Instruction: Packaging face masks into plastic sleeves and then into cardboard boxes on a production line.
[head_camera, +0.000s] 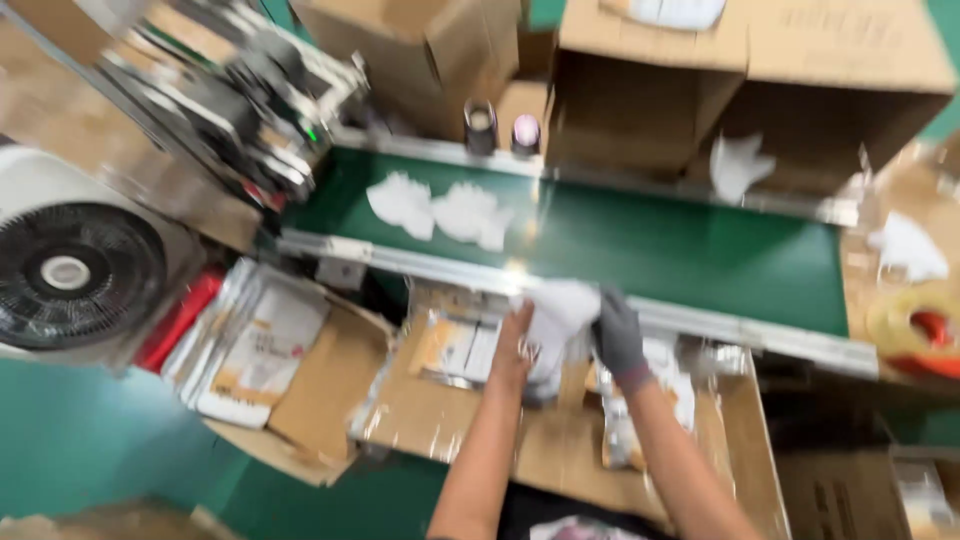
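both hands (565, 340) raised together, right one gloved

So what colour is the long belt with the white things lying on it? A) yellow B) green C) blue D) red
B: the belt is dark green, with two white pieces lying on it, beyond the hands.

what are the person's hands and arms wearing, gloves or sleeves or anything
The right hand wears a dark grey knit glove with a snug cuff ending at the wrist. The left hand is bare, with no glove. Both forearms are uncovered, with no sleeves in view. The picture is too blurred to tell whether there is a ring or a watch.
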